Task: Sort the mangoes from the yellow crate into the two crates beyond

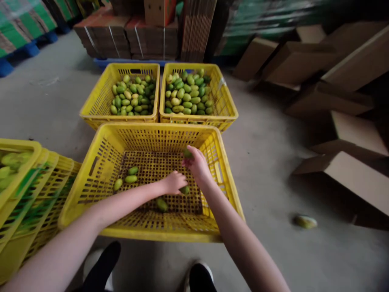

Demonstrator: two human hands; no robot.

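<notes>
My right hand point(198, 165) is closed around a green oval fruit point(187, 153), over the right side of the near yellow crate point(158, 233). Beside it, lower down, my left hand point(174, 182) has its fingers curled on another green oval fruit point(184, 189), partly covered by the hand. Apart from these, a few loose fruits point(131, 179) lie on the crate's perforated floor, mostly on the left. One darker green fruit point(161, 205) rests below my left wrist. The two hands are close together but hold separate fruits.
Two yellow crates, left point(120, 118) and right point(199, 118), stand behind, partly filled with green and yellowish fruit. Stacked yellow crates point(39, 194) stand at the left. Cardboard boxes point(358, 178) lie at the right, near a blurred fruit point(305, 221) on the floor. Cardboard bundles point(152, 38) sit behind.
</notes>
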